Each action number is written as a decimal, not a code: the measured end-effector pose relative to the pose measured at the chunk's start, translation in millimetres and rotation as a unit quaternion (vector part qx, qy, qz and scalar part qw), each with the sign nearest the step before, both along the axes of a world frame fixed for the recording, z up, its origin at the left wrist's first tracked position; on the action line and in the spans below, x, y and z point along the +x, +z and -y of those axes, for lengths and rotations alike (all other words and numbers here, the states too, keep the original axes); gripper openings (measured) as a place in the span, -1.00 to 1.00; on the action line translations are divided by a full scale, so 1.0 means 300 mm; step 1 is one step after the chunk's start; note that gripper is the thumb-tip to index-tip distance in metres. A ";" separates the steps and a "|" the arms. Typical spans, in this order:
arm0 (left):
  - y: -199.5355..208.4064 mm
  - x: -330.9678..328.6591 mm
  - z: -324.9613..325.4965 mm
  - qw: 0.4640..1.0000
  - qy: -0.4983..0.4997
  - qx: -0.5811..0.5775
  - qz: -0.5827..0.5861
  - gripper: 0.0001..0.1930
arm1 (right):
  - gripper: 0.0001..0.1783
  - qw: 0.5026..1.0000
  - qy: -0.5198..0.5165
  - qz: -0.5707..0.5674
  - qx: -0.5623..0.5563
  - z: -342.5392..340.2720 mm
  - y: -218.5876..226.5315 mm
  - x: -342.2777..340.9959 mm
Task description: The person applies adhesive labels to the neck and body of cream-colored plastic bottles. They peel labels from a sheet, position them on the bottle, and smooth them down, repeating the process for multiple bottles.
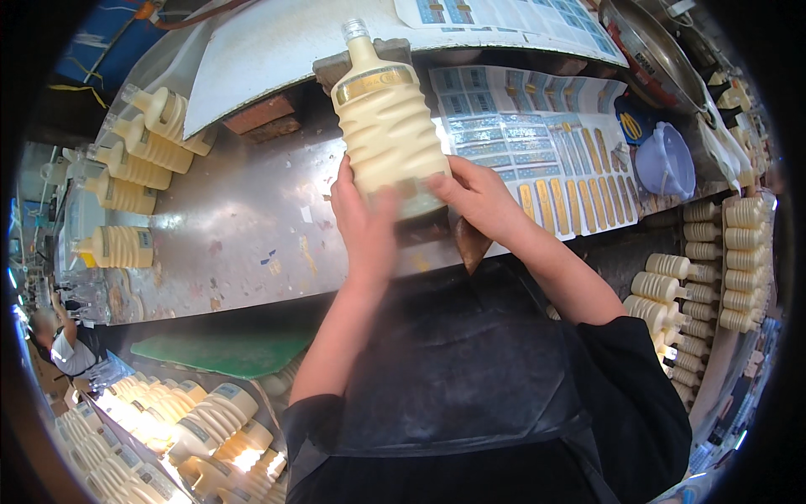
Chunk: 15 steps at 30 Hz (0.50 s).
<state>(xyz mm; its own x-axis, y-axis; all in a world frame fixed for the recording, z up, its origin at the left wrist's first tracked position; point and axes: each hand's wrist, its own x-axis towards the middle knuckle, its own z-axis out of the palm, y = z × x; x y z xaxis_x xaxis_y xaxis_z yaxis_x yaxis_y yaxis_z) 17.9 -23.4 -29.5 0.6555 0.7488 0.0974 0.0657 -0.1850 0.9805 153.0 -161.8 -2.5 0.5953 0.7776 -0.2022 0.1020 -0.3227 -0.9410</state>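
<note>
A cream bottle (382, 126) with wavy ridges, a clear threaded neck and a gold band round its shoulder lies tilted, neck away from me, over a grey block (323, 71). My left hand (367, 223) is at its lower left side, fingers along the edge, the thumb side smeared by motion. Round the lower right corner my right hand (478, 195) is closed, its thumb on the front face. A small brownish patch shows on the bottle between the thumbs; its kind is unclear. Beside my right hand, sheets of gold and blue labels (537, 160) lie on the metal table (243, 244).
Several cream bottles (122, 246) lie along the table's left end. A white board (285, 50) and bricks (260, 118) are at the back. A lilac bucket (663, 164) stands at right. More bottles fill racks (709, 336) at right and crates at lower left. Another person (71, 349) is far left.
</note>
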 end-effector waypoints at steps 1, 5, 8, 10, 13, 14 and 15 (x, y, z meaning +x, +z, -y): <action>-0.017 -0.002 -0.007 0.998 -0.009 -0.040 0.051 -0.21 | -0.45 1.000 -0.001 -0.011 0.013 0.005 -0.006 0.007; -0.048 -0.018 -0.019 0.996 -0.012 -0.051 0.066 -0.33 | -0.47 0.998 0.013 -0.066 0.008 0.028 0.019 0.013; -0.053 -0.036 -0.016 0.992 -0.034 -0.085 0.089 -0.39 | -0.47 0.998 -0.004 -0.051 0.026 0.021 0.011 -0.008; -0.052 -0.042 -0.020 0.980 -0.045 -0.143 0.132 -0.40 | -0.48 0.995 -0.017 -0.093 0.038 0.030 -0.005 0.009; -0.052 -0.042 -0.022 0.977 -0.025 -0.168 0.130 -0.38 | -0.46 0.997 -0.023 -0.061 0.047 0.023 0.001 -0.014; -0.051 -0.032 -0.017 0.983 -0.016 -0.147 0.110 -0.37 | -0.45 0.997 -0.026 -0.048 0.055 0.018 -0.005 -0.022; -0.051 -0.025 -0.010 0.988 -0.007 -0.126 0.090 -0.35 | -0.44 0.997 -0.029 -0.035 0.062 0.011 -0.017 -0.030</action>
<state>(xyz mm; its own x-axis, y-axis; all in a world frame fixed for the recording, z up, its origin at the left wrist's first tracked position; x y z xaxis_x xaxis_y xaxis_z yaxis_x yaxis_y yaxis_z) 10.5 -20.3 -44.8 0.6549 0.7553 0.0247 -0.1142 0.0666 0.9912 144.0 -165.2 -7.5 0.6284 0.7634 -0.1491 0.0185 -0.2063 -0.9783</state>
